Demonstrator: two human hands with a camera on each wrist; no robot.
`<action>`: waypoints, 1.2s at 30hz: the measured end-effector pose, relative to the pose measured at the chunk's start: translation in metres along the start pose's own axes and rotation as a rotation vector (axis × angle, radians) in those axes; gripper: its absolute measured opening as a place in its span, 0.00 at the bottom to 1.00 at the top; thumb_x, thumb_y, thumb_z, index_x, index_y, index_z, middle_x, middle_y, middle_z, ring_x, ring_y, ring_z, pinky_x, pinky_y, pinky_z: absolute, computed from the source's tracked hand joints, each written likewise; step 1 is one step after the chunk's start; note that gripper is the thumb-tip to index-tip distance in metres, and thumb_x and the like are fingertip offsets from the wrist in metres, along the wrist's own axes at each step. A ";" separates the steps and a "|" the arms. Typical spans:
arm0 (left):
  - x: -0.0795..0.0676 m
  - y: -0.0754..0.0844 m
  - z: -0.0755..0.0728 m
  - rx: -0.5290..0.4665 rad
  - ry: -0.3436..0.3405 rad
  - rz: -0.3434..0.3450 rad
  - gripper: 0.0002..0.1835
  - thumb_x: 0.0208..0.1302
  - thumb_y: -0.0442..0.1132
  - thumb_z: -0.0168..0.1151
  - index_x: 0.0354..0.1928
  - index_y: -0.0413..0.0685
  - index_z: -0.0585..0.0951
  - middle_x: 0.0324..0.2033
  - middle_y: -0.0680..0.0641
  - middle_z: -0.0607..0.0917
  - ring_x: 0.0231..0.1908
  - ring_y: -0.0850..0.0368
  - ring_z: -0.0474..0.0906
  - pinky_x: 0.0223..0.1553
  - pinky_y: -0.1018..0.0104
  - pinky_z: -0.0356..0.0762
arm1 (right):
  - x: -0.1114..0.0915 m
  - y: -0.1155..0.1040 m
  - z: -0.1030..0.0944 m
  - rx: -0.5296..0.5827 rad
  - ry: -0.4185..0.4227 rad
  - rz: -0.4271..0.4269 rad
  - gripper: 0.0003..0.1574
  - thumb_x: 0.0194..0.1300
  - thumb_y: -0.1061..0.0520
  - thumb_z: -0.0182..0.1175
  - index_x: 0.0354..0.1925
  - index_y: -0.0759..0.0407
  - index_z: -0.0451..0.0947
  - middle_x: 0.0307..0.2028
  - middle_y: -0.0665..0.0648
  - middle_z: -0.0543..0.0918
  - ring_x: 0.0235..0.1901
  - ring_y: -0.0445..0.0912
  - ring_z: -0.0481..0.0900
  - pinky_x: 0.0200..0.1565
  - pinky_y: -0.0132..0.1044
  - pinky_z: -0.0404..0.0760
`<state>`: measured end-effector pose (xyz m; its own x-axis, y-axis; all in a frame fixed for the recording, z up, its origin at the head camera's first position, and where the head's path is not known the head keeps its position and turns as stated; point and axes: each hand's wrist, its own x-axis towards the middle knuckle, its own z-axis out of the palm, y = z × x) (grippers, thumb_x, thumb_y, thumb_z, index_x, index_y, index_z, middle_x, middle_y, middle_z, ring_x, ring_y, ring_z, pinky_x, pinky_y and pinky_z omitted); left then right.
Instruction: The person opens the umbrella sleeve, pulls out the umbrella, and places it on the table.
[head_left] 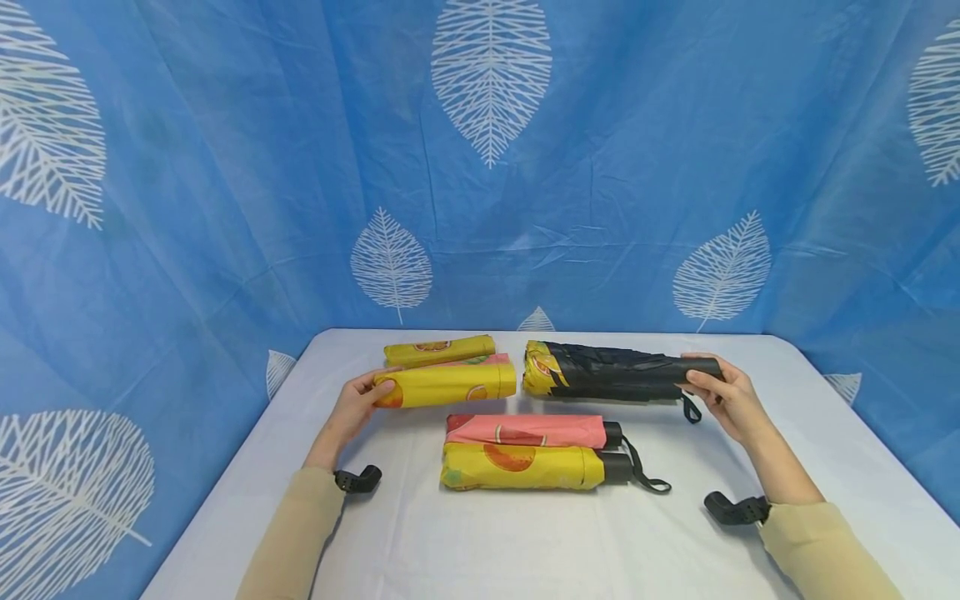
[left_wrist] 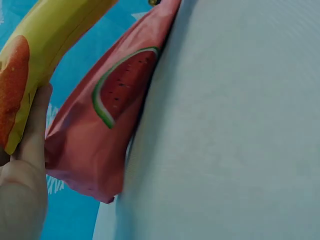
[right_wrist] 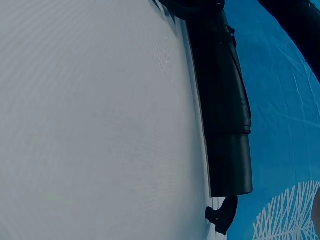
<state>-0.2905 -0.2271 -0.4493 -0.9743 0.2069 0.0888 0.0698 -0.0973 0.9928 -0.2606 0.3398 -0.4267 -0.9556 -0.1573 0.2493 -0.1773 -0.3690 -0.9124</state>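
Observation:
In the head view my left hand (head_left: 356, 410) grips one end of a yellow, fruit-printed umbrella sleeve (head_left: 450, 385), thumb in front. Close behind it are a pink sleeve (left_wrist: 117, 105) with a watermelon print and another yellow sleeve (head_left: 442, 350). On the right, my right hand (head_left: 731, 402) pinches the handle end of a folded black umbrella (head_left: 607, 362), whose far end is yellow with fruit print. A second black umbrella (right_wrist: 222, 110) with a wrist loop lies below it. Fingers of the right hand barely show in the right wrist view.
Nearer on the white table (head_left: 480, 542), a pink umbrella (head_left: 532, 431) and a yellow umbrella (head_left: 525, 467) lie side by side, black handles to the right, a strap loop beyond. A blue leaf-patterned cloth (head_left: 600, 167) hangs behind and at the sides.

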 end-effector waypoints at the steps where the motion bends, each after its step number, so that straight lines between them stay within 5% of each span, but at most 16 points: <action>1: 0.000 -0.002 0.000 0.016 0.001 -0.004 0.25 0.68 0.35 0.56 0.62 0.27 0.67 0.56 0.45 0.76 0.48 0.60 0.75 0.47 0.70 0.75 | 0.000 0.000 0.000 -0.001 0.000 0.000 0.21 0.68 0.73 0.46 0.49 0.57 0.79 0.43 0.52 0.81 0.38 0.42 0.84 0.17 0.27 0.59; 6: 0.001 -0.009 -0.002 0.094 0.013 -0.031 0.26 0.67 0.38 0.59 0.62 0.31 0.70 0.53 0.48 0.77 0.47 0.61 0.75 0.46 0.71 0.75 | -0.002 0.001 -0.003 -0.017 0.004 0.004 0.21 0.68 0.73 0.46 0.48 0.56 0.79 0.41 0.52 0.82 0.37 0.41 0.84 0.18 0.26 0.61; 16: -0.010 0.013 0.011 0.209 0.000 -0.054 0.25 0.67 0.38 0.59 0.63 0.33 0.70 0.62 0.36 0.70 0.48 0.63 0.73 0.48 0.73 0.73 | -0.001 0.006 -0.003 -0.095 0.030 0.055 0.21 0.67 0.72 0.50 0.47 0.52 0.80 0.41 0.51 0.83 0.38 0.42 0.84 0.17 0.26 0.60; 29: -0.001 -0.011 0.000 0.451 0.062 0.003 0.26 0.62 0.49 0.64 0.59 0.45 0.77 0.50 0.42 0.78 0.43 0.50 0.71 0.41 0.71 0.73 | 0.001 0.014 -0.003 -0.188 0.040 0.092 0.17 0.66 0.69 0.54 0.49 0.54 0.78 0.43 0.50 0.81 0.39 0.41 0.83 0.23 0.24 0.70; 36: -0.002 -0.012 -0.004 0.471 0.065 -0.007 0.28 0.61 0.48 0.65 0.61 0.45 0.75 0.59 0.44 0.74 0.57 0.49 0.68 0.53 0.70 0.69 | 0.000 0.018 -0.003 -0.260 0.034 0.127 0.18 0.66 0.67 0.55 0.54 0.58 0.75 0.44 0.46 0.80 0.39 0.41 0.83 0.18 0.33 0.59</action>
<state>-0.2900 -0.2303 -0.4620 -0.9854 0.1436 0.0919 0.1384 0.3589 0.9231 -0.2643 0.3361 -0.4444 -0.9806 -0.1544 0.1210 -0.1062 -0.1005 -0.9893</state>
